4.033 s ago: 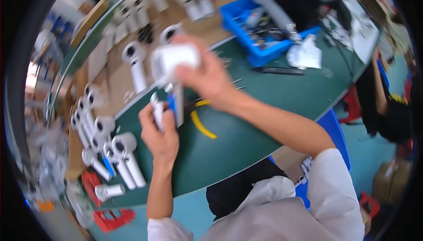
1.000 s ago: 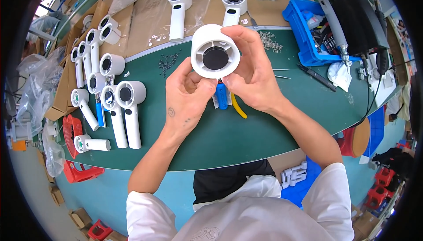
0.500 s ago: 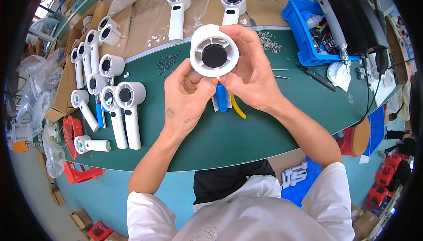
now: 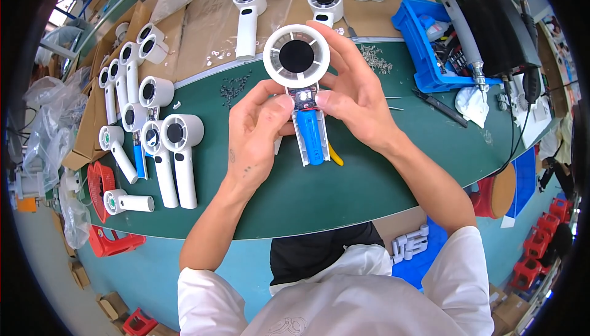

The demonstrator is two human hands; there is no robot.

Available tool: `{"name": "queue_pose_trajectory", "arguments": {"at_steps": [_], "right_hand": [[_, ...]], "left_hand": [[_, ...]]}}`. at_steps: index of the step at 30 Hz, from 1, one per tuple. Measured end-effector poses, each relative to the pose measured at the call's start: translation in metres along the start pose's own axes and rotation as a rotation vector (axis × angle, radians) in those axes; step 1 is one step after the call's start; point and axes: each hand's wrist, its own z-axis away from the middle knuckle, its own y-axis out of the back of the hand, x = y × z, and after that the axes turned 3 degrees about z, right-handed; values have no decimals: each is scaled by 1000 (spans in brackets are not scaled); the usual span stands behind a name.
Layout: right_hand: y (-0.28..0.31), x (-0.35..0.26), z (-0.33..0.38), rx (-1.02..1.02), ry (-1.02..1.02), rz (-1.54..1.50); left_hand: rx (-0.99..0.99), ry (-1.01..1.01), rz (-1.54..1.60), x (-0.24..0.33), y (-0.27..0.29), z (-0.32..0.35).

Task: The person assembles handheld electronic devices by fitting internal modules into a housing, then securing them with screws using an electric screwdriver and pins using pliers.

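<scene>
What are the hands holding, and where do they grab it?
Both hands hold a white handheld fan with its handle open. The left hand and right hand pinch it where the round head meets the handle.

Green workbench point(image 4: 344, 194), teal floor point(image 4: 123, 274), red stools point(image 4: 541, 256).

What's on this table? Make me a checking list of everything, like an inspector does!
Surface: green table with brown cardboard sheets at the back.
Job's things: open white handheld fan, blue battery showing in its handle.
Clutter: rows of white fans on the left, small screws, blue bin of tools, white rag.
Grippers: left hand and right hand both hold the open fan, fingers at a small circuit board.
Cables: black cords at right.
Surroundings: red baskets, plastic bags, teal floor.
</scene>
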Motion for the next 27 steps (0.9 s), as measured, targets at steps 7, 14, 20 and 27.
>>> {"name": "queue_pose_trajectory", "arguments": {"at_steps": [7,14,20,27], "right_hand": [[-6,0,1,41,-45,-12],[-6,4,2,19,-39,8],[-7,5,2,35,-35,20],[-6,6,2,54,-51,31]], "left_hand": [[46,-41,12,-8,-4,0],[81,-101,-2,-14,-6,1],[106,-111,-29,-15,-7,1],[111,-92,-16,-14,-9,1]]}}
